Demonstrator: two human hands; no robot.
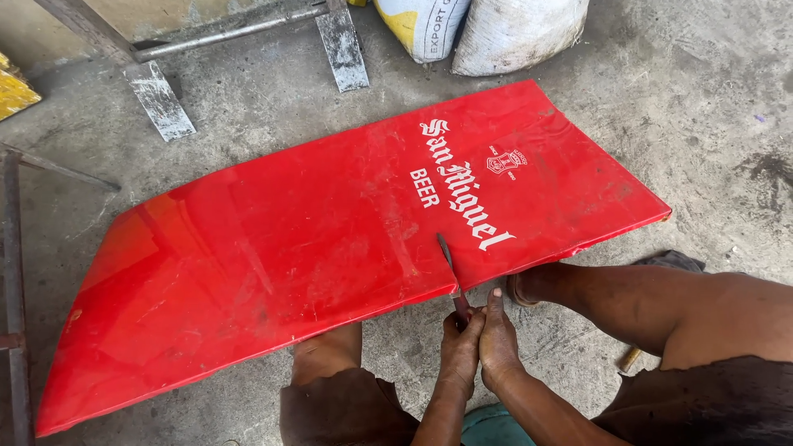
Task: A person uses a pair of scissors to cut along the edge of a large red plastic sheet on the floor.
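1. Rough grey concrete floor (702,107), with sacks (479,29) and metal frame legs (157,99) at the far side.
2. Lying flat across that floor: large red sheet-metal panel (330,239) with white lettering.
3. Cut so far: only a short slit (447,260) in from the near edge; most of the width uncut.
4. Left hand (459,347) and right hand (498,343) side by side, fingers curled tight around the handles of snips (454,289), blades in the slit.

Grey, stained concrete floor (710,107) spreads all around in flat daylight. Far beyond the hands stand two full sacks (479,29) and a metal frame (157,95) with paint-flecked feet.
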